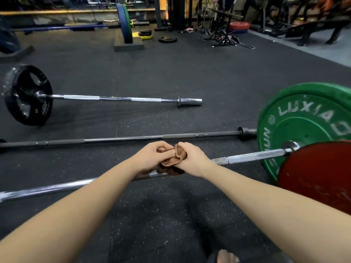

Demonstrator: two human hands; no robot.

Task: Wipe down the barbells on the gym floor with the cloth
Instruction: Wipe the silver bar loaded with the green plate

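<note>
A brown cloth (175,158) is bunched between my left hand (150,156) and my right hand (191,158), both closed on it just above the nearest barbell (250,156). That chrome bar runs from the lower left to a green plate (296,118) and a red plate (319,177) on the right. The cloth's lower fold touches the bar. Behind it lies a black barbell (123,139) with no plates showing. Farther back lies a chrome barbell (114,98) with a black plate (28,94) on its left end.
Black speckled rubber floor (161,215) spreads all around. An upright blue and green plate pair (124,23) stands on a block at the back. Small plates (167,39) and racks (224,33) fill the far edge. My foot (227,257) shows at the bottom.
</note>
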